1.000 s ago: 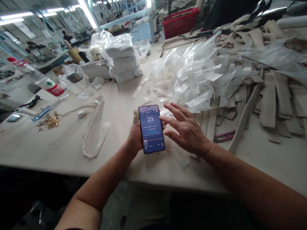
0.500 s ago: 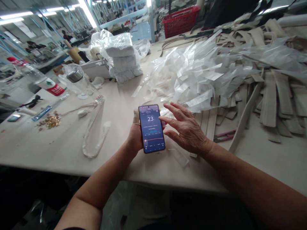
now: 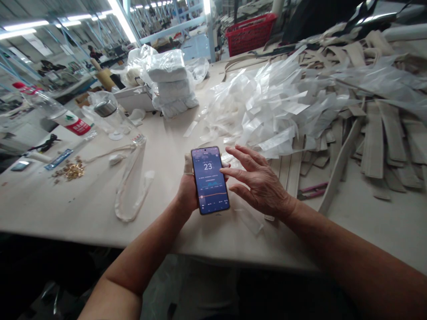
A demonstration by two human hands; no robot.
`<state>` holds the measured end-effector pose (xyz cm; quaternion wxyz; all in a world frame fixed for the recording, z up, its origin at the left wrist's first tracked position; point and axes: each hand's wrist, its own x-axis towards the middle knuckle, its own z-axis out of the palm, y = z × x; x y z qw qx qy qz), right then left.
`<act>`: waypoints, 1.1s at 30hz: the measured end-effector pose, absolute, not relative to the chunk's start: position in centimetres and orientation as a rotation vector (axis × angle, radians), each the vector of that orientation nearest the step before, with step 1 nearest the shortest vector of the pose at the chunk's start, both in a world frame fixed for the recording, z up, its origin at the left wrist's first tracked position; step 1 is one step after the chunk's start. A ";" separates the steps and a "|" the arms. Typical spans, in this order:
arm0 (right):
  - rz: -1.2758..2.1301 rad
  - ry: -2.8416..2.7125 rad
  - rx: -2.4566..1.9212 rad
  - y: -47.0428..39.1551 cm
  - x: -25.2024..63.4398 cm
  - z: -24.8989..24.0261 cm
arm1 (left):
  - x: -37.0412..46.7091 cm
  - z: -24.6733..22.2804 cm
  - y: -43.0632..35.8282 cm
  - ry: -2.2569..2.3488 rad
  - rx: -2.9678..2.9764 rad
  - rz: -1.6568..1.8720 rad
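Observation:
A smartphone (image 3: pixel 211 182) with a lit blue screen, showing a large 23 and a curve below it, lies in my left hand (image 3: pixel 187 191). The left fingers pass behind the phone and are mostly hidden; a pale wrap covers the thumb. To the phone's right is my right hand (image 3: pixel 258 182), its fingers spread apart. Its index fingertip reaches the screen's right edge, and I cannot tell if it touches. Under the hands is the pale tabletop (image 3: pixel 160 231), with a clear plastic strip (image 3: pixel 250 221) near the front edge.
Translucent plastic strips (image 3: pixel 263 111) and beige fabric straps (image 3: pixel 380 142) heap up at the right, beside purple-handled snips (image 3: pixel 312 190). On the left stand a bottle (image 3: pixel 73 122) and a glass jar (image 3: pixel 113 118), near small gold metal parts (image 3: pixel 74 170). Farther back are wrapped packs (image 3: pixel 170 82) and a red basket (image 3: pixel 251 34).
The phone and both hands have shifted very slightly left in view. My right index fingertip sits a little lower along the phone's right edge. The screen looks the same.

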<state>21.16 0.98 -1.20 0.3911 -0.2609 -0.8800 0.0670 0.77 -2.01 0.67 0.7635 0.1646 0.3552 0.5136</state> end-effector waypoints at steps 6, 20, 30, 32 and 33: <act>0.159 -2.225 -0.657 1.0 21.1 -1.2 | 1.0 1.0 -2.0 0.774 0.329 1.122; 0.169 -2.227 -0.559 1.1 21.2 -1.2 | 1.0 1.3 -2.0 0.766 0.310 1.133; 0.229 -2.279 -0.414 1.1 21.2 -1.1 | 0.7 1.0 -2.0 0.730 0.297 1.114; 0.239 -2.287 -0.407 1.1 21.2 -1.1 | 0.5 0.9 -2.0 0.715 0.312 1.117; 0.242 -2.288 -0.406 1.1 21.2 -1.0 | 0.5 0.8 -2.0 0.712 0.317 1.119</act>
